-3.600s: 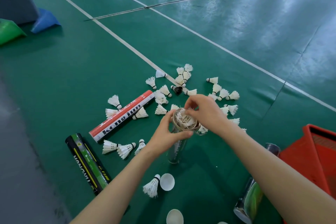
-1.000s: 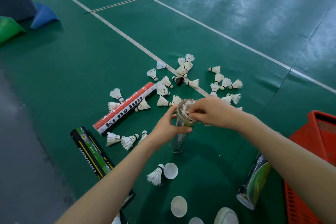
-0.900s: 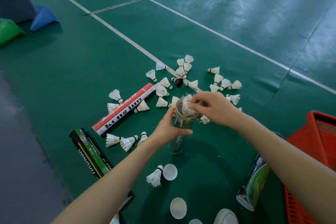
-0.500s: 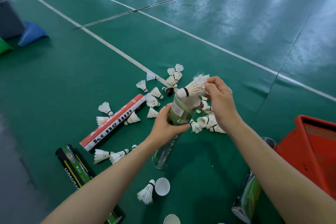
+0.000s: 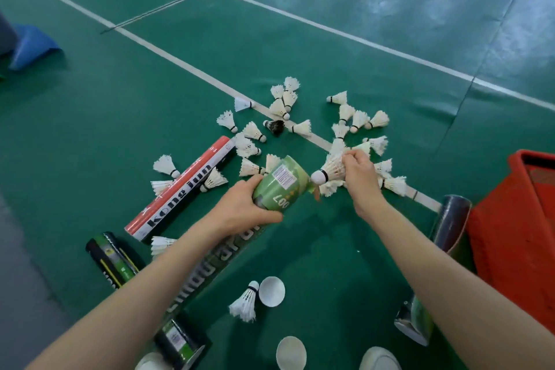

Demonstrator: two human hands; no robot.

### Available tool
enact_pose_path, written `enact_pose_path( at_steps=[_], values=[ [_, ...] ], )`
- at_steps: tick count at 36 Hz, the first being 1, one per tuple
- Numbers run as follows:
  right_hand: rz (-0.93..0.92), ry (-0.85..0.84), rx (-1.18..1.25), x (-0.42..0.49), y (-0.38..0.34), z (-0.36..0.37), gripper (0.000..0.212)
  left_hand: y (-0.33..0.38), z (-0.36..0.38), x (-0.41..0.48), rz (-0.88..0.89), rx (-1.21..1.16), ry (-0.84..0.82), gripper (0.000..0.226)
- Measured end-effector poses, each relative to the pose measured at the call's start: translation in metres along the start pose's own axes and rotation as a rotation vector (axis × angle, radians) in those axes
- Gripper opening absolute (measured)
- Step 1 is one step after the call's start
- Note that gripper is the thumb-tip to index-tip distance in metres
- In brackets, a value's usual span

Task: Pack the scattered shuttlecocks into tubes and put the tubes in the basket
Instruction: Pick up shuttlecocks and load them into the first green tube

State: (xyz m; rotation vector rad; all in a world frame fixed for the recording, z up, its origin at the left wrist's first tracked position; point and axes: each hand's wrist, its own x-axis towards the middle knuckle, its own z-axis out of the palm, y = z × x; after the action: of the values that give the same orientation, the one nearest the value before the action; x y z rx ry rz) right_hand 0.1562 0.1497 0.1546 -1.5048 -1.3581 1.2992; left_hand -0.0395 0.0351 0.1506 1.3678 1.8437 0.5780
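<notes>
My left hand (image 5: pixel 244 210) grips a green shuttlecock tube (image 5: pixel 279 185) near its upper end, and the tube is tilted with its mouth pointing away from me. My right hand (image 5: pixel 359 176) pinches the feathers of a white shuttlecock (image 5: pixel 329 170), cork toward the tube, just right of the tube's end. Several white shuttlecocks (image 5: pixel 357 120) lie scattered on the green floor beyond my hands, plus one black one (image 5: pixel 274 127). The red basket (image 5: pixel 510 234) stands at the right edge.
A red and white tube (image 5: pixel 183 189) lies to the left, a black and green tube (image 5: pixel 112 260) nearer me. Another tube (image 5: pixel 444 243) lies by the basket. White caps (image 5: pixel 271 291) and a lone shuttlecock (image 5: pixel 244 303) lie near my feet. A blue object (image 5: pixel 31 46) sits far left.
The tube went from upright on the floor to lifted and tilted in my left hand. My right hand pulled a shuttlecock out of its mouth and moved it right.
</notes>
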Motion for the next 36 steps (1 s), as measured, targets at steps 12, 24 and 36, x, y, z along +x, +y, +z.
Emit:
enact_pose_path(
  at_steps=[12, 24, 36],
  values=[
    [0.195, -0.355, -0.566, -0.002, 0.169, 0.035, 0.021, -0.074, 0.062, 0.017, -0.235, 0.564, -0.220, 0.076],
    [-0.497, -0.265, -0.675, -0.042, 0.221, 0.057, 0.027, -0.125, 0.076, -0.001, -0.358, 0.493, -0.195, 0.058],
    [-0.545, -0.957, -1.085, -0.088, 0.261, 0.082, 0.062, -0.139, 0.083, -0.031, -0.440, 0.450, -0.179, 0.066]
  ],
)
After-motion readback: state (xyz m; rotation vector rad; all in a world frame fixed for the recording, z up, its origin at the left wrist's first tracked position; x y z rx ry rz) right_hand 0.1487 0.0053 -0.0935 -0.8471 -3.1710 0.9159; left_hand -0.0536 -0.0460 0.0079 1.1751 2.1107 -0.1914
